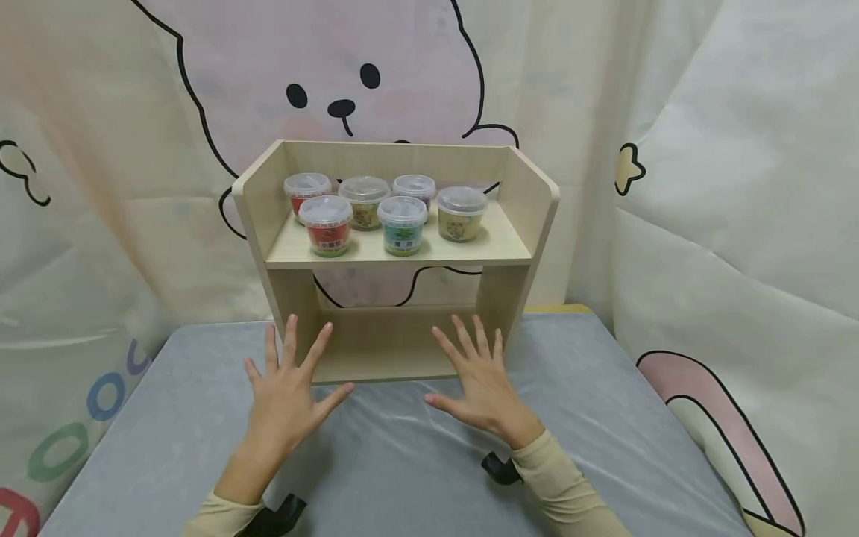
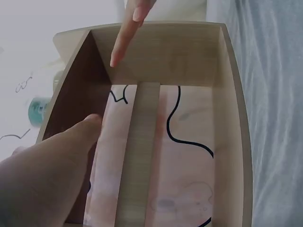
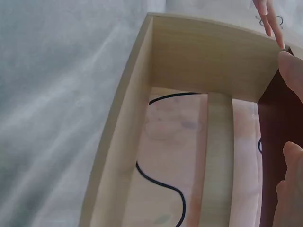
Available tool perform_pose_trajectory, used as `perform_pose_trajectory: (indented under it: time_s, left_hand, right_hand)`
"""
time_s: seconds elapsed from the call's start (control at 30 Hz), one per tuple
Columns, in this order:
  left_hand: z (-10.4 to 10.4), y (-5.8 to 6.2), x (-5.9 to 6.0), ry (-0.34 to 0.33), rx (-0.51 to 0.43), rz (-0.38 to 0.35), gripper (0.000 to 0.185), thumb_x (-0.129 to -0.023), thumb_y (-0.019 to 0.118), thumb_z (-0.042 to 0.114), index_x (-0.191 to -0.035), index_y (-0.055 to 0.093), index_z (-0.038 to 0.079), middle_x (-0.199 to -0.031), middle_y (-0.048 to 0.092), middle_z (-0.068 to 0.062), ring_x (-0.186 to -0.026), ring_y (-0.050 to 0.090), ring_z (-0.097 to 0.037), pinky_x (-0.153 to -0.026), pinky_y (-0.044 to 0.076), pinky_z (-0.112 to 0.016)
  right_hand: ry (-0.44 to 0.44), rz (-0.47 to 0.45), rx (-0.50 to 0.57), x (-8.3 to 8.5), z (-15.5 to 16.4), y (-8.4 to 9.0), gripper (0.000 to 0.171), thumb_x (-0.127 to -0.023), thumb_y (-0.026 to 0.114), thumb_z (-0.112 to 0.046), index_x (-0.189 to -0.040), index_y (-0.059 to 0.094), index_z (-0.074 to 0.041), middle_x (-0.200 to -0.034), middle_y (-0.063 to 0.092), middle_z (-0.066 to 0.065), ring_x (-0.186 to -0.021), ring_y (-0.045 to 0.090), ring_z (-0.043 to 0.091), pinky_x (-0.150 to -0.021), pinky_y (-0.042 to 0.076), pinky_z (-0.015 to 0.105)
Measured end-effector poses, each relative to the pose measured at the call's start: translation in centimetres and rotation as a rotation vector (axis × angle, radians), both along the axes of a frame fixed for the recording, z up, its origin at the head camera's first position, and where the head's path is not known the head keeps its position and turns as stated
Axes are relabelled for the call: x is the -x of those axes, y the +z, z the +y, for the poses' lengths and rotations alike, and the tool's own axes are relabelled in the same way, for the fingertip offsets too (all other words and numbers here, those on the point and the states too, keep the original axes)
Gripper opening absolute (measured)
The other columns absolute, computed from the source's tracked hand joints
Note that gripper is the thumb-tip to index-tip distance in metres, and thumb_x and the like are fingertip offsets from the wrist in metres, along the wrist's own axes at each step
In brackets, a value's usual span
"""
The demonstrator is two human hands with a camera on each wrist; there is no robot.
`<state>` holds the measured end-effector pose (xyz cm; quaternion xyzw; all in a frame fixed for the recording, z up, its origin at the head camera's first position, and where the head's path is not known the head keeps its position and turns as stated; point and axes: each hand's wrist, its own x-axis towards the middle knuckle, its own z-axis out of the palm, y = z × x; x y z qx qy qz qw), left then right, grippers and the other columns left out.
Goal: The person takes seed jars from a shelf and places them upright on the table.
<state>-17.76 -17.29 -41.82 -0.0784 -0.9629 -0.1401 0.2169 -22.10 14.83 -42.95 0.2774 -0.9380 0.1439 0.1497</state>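
My left hand (image 1: 285, 403) is raised in front of the lower left of a pale wooden two-tier shelf (image 1: 396, 365), fingers spread and straight. On the other side my right hand (image 1: 485, 388) is spread the same way before the shelf's lower right. Neither hand holds anything. Several small clear-lidded tubs stand upright on the upper tier: a red tub (image 1: 329, 233) and a teal tub (image 1: 403, 233) in front, a yellow tub (image 1: 461, 220) at right, another yellow tub (image 1: 365, 209) behind, a red tub (image 1: 306, 190) at back left, and a partly hidden tub (image 1: 414, 186).
The shelf stands towards the back of a table covered with a grey-blue cloth (image 1: 396, 462). Behind it hangs a pale curtain (image 1: 550, 89) with cartoon drawings, and more curtain surrounds both sides. Black straps (image 1: 501, 468) show at the wrists.
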Motion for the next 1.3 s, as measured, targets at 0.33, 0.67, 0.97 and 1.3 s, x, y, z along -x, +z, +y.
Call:
perform_pose_trajectory:
  time_s: [0.33,0.67,0.97,1.3]
  left_hand:
    - [-1.9,0.9,0.1,-0.064,-0.052,0.161,0.099,-0.082,0.082,0.037,-0.161,0.023,0.037,-0.171,0.009,-0.018,-0.153,0.008,-0.054,-0.104,0.025,-0.084]
    - [-4.4,1.4,1.2,-0.118,-0.153,0.222,0.094,-0.084,0.079,0.022,-0.161,0.026,0.026,-0.167,0.016,-0.027,-0.151,0.014,-0.056,-0.107,0.028,-0.080]
    - [-5.9,2.6,2.6,-0.165,-0.341,0.261,0.090,-0.086,0.075,0.008,-0.160,0.026,0.018,-0.165,0.018,-0.026,-0.149,0.021,-0.055,-0.110,0.025,-0.077]
    - [-7.5,5.5,3.9,-0.213,-0.694,0.028,0.088,-0.097,0.064,0.012,-0.163,0.008,0.025,-0.166,0.019,-0.019,-0.145,0.031,-0.050,-0.105,0.036,-0.072]
  right_hand:
    - [0.105,-0.070,-0.020,0.7,-0.6,2.6,0.100,-0.085,0.041,-0.086,-0.164,0.010,-0.032,-0.173,0.000,0.006,-0.158,-0.005,0.041,-0.122,0.009,0.071]
    - [0.201,-0.105,-0.013,1.1,-1.7,5.5,0.098,-0.088,0.068,-0.060,-0.163,0.010,-0.035,-0.172,0.006,0.009,-0.157,0.008,0.045,-0.122,0.018,0.068]
    - [0.337,-0.140,0.094,1.6,-3.7,8.6,0.096,-0.088,0.075,-0.047,-0.163,0.017,-0.031,-0.171,0.010,0.006,-0.159,0.008,0.034,-0.121,0.027,0.064]
    - [0.426,-0.214,0.232,2.6,-6.1,11.4,0.083,-0.093,0.073,-0.036,-0.161,0.026,-0.024,-0.168,0.022,0.006,-0.157,0.019,0.026,-0.122,0.030,0.057]
